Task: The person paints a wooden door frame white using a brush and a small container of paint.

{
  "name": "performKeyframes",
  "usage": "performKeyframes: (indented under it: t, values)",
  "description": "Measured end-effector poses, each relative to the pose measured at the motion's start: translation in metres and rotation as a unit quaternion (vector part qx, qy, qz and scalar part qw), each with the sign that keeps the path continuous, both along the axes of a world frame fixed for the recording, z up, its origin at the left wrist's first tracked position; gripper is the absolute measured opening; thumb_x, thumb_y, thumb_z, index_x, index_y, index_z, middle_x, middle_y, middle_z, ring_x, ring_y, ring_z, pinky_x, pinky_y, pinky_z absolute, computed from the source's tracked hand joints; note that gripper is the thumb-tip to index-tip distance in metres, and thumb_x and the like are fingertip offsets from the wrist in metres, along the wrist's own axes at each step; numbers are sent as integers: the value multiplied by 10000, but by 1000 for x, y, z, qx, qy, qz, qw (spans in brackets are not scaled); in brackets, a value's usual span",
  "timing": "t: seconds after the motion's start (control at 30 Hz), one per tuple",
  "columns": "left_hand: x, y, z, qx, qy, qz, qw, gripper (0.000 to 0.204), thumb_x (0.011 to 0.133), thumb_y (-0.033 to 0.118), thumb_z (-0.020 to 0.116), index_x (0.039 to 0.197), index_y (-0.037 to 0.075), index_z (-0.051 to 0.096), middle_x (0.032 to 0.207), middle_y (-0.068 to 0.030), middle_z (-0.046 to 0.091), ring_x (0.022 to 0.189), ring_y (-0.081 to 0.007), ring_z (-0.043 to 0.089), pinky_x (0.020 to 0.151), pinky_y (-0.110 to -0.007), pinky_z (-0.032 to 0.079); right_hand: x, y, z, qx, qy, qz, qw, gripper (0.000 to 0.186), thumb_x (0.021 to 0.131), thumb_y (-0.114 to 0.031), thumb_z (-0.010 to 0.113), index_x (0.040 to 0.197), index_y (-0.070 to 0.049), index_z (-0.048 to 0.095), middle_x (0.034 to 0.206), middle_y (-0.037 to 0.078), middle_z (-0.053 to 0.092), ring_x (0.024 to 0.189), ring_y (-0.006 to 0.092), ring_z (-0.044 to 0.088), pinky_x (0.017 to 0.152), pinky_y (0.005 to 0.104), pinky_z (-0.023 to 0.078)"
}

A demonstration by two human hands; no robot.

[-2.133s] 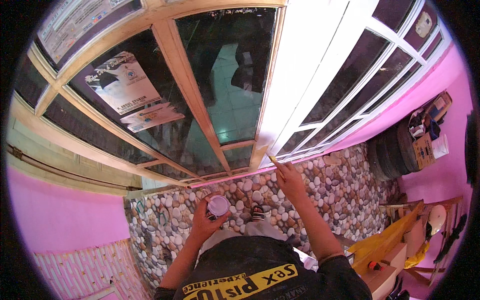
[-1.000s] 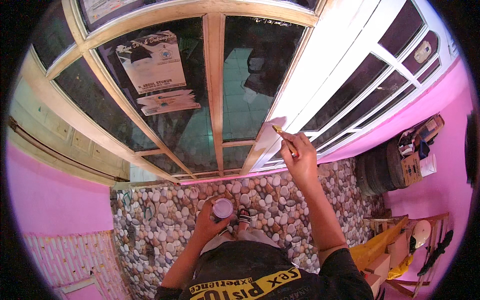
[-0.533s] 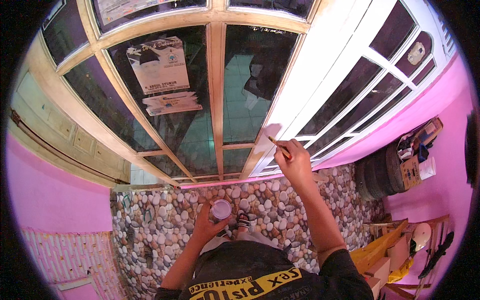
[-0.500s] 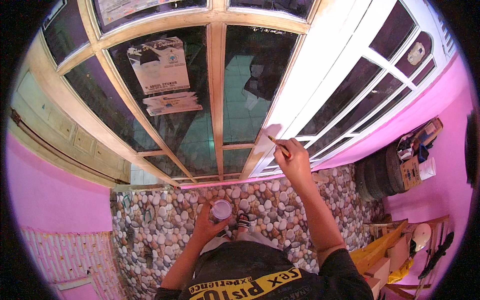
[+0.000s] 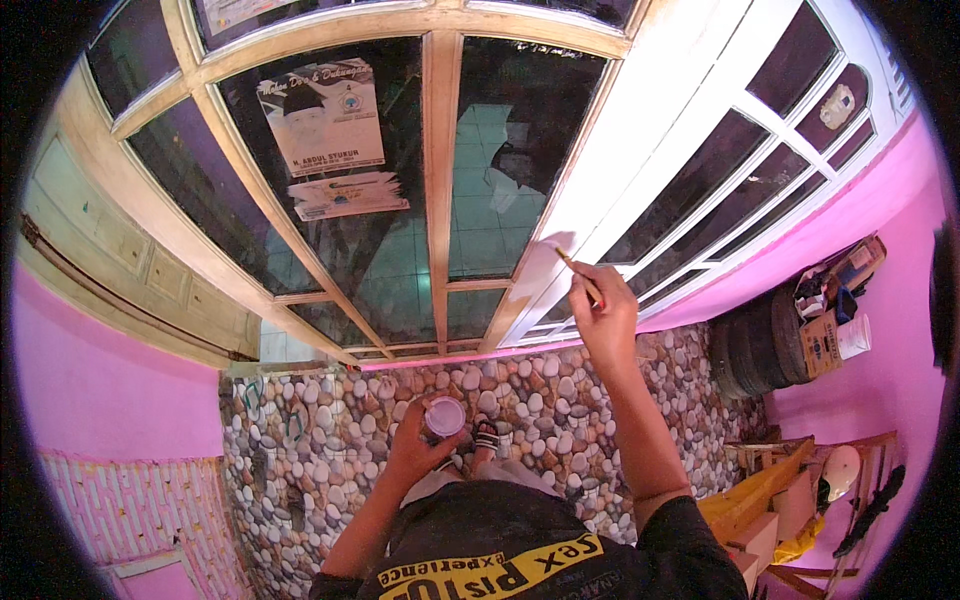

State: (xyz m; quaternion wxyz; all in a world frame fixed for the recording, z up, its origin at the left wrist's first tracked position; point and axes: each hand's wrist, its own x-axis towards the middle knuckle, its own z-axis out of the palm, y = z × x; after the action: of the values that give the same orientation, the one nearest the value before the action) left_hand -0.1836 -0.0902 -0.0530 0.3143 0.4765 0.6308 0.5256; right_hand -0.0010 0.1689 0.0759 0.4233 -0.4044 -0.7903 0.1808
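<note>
Pebble-patterned floor (image 5: 560, 400) at the foot of the white post (image 5: 660, 130); bare-wood window frame (image 5: 437, 170) left of it. Right hand (image 5: 606, 312): I pinch the brush (image 5: 592, 287) by its handle, bristles toward the post's lower part, contact unclear, presumably for fine control. Left hand (image 5: 416, 446): curled round the cup (image 5: 445, 416), nearer me than the post, mouth up, likely against spilling.

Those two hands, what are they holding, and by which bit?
The right hand holds a paintbrush by its handle; the left hand holds a round paint cup around its side.
</note>
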Motion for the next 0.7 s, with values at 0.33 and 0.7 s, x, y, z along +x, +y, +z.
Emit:
performKeyframes:
  t: [0.33,0.7]
  values:
    - [-5,3,-16,-36,-11,16,999,637,799,198,870,1322,39,545,1234,-141,645,1122,-285,659,940,-390,521,31,-26,-39,-112,101,-19,988,159,908,-35,701,1057,15,722,850,56,657,754,112,623,680,263,506]
    - [-17,25,-85,-48,66,46,996,688,788,234,874,1347,28,529,1248,-178,628,1160,-318,633,987,-425,498,46,-27,-143,-302,175,7,937,155,962,-63,693,1093,17,716,823,24,655,657,75,576,563,221,445]
